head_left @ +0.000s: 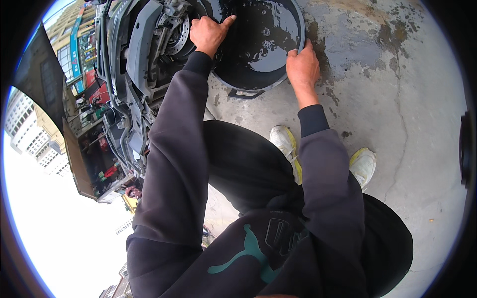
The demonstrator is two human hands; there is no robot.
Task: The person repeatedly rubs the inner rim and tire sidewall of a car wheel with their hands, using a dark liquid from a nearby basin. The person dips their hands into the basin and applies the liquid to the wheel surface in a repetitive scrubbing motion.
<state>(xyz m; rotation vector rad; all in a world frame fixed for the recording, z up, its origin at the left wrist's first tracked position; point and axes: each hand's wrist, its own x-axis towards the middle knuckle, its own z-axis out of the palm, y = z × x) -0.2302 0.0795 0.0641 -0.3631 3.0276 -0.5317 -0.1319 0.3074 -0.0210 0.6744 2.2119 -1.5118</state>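
We judged the black tub (pixel 238 74) was being steadied — right hand (pixel 303 68) clamped on its rim (pixel 301 25), left hand (pixel 207 36) grip unclear; shifting called for levelness.

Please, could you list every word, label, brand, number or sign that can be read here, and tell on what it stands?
I do not copy wording or brands, so here is only where marks stand:
Sweatshirt: a green animal-shaped print, with dark outlined marks beside it.
Tall teal sign on the building: pale marks, too small to read.
Black tub: no writing that I can make out.
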